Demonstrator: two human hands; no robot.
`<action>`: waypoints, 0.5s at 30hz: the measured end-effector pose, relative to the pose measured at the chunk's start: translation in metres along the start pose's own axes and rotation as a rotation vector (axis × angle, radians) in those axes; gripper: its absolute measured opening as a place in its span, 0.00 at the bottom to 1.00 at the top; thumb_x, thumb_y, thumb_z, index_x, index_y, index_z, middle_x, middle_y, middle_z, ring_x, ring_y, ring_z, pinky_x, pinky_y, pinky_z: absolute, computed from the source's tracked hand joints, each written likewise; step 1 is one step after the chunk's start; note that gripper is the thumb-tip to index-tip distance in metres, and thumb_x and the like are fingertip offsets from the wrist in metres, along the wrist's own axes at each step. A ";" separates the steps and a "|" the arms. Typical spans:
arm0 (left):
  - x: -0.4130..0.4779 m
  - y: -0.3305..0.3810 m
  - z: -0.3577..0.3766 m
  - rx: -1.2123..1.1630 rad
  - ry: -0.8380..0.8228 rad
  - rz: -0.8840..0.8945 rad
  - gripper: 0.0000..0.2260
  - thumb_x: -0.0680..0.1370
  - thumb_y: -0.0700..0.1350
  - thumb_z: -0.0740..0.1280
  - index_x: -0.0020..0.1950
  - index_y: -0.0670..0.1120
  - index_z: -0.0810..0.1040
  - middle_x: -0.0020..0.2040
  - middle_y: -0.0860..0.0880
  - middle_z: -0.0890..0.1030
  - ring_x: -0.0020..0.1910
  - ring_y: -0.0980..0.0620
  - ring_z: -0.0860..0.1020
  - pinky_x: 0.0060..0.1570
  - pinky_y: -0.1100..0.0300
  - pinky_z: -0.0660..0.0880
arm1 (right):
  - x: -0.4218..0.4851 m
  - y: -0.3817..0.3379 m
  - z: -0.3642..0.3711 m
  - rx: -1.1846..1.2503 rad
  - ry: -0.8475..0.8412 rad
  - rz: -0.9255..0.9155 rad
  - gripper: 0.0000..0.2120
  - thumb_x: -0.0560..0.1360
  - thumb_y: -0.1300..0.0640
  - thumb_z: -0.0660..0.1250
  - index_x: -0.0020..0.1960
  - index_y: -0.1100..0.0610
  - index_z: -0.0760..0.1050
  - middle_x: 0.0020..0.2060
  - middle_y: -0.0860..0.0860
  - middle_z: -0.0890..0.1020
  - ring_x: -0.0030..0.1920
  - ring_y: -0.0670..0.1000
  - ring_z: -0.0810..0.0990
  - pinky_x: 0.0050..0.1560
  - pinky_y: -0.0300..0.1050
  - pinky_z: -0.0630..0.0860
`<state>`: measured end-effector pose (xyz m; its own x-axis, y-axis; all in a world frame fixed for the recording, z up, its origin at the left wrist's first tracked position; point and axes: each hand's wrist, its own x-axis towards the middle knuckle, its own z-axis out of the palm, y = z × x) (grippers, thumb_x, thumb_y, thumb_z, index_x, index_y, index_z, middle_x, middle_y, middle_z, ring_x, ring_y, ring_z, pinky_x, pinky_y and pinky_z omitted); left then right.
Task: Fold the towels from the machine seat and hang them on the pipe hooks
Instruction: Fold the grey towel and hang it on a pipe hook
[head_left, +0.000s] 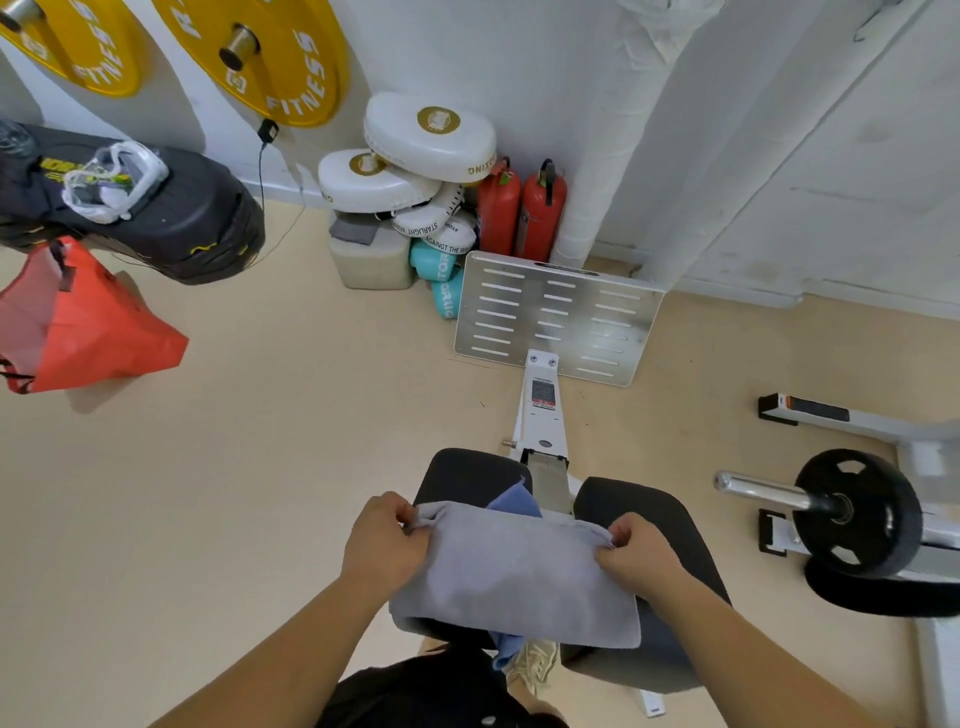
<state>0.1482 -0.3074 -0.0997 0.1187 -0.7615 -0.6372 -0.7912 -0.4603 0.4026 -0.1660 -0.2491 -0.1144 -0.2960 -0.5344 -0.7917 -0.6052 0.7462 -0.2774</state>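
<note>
A grey towel (519, 571) lies folded across the black padded machine seat (660, 519). My left hand (387, 545) pinches its far left corner. My right hand (631, 551) pinches its far right corner. A blue towel (514, 501) lies under the grey one; one tip pokes out at the far edge and another bit hangs below the near edge. A white wrapped pipe (618, 130) runs up the wall at the back; no hooks show on it.
The machine's metal footplate (558, 317) stands ahead of the seat. White boxing pads (415, 156) and two red extinguishers (522, 208) sit at the wall. A barbell with a black plate (857, 514) lies right. A black bag (156, 208) and an orange bag (78, 322) sit left.
</note>
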 end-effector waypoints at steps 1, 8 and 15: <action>-0.004 0.002 -0.001 -0.048 0.011 -0.015 0.04 0.75 0.47 0.68 0.44 0.51 0.74 0.43 0.51 0.80 0.41 0.51 0.79 0.39 0.60 0.72 | -0.005 0.002 -0.001 0.053 0.017 -0.004 0.06 0.76 0.58 0.69 0.47 0.55 0.72 0.43 0.53 0.77 0.42 0.49 0.75 0.43 0.42 0.76; -0.051 -0.005 -0.016 -0.279 0.073 0.045 0.07 0.79 0.45 0.67 0.49 0.44 0.72 0.46 0.43 0.79 0.41 0.49 0.75 0.41 0.57 0.72 | -0.057 0.015 -0.022 0.393 -0.121 -0.074 0.10 0.78 0.57 0.71 0.57 0.54 0.76 0.52 0.54 0.81 0.53 0.53 0.82 0.56 0.51 0.82; -0.084 -0.017 -0.052 -0.393 0.201 0.109 0.06 0.79 0.47 0.68 0.47 0.48 0.72 0.42 0.48 0.79 0.38 0.49 0.75 0.38 0.55 0.72 | -0.091 -0.010 0.004 0.557 -0.223 -0.130 0.10 0.81 0.51 0.67 0.61 0.51 0.74 0.55 0.53 0.81 0.54 0.55 0.85 0.47 0.52 0.86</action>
<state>0.1826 -0.2595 -0.0190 0.1926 -0.8707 -0.4525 -0.5227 -0.4813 0.7037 -0.1296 -0.2063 -0.0414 -0.0471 -0.5840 -0.8104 -0.1309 0.8079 -0.5746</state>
